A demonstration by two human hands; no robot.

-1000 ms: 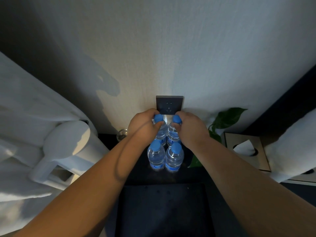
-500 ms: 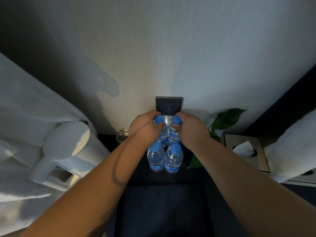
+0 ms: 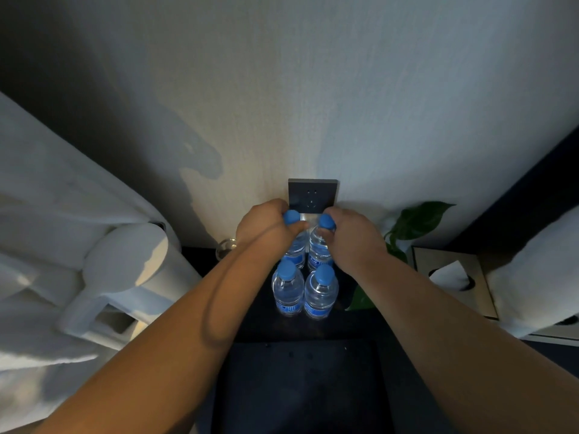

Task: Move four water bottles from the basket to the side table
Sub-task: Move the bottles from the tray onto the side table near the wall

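Observation:
Several clear water bottles with blue caps stand upright on the dark side table (image 3: 250, 314) by the wall. The two near ones, the near left bottle (image 3: 288, 289) and the near right bottle (image 3: 321, 292), stand free and touch side by side. Behind them, my left hand (image 3: 266, 227) grips the neck of the far left bottle (image 3: 296, 250), and my right hand (image 3: 354, 236) grips the neck of the far right bottle (image 3: 318, 253). Both far bottles rest close against the wall. A dark basket (image 3: 297, 386) lies below, between my forearms; its inside is too dark to read.
A white kettle (image 3: 131, 277) stands left of the table, against white bedding (image 3: 47, 214). A small glass (image 3: 227, 247) sits at the table's back left. A wall socket (image 3: 312, 195) is just above my hands. A green plant (image 3: 416, 220) and a tissue box (image 3: 454, 280) stand to the right.
Both hands stay on the two far bottles' necks, barely shifting. The bottles have not visibly moved.

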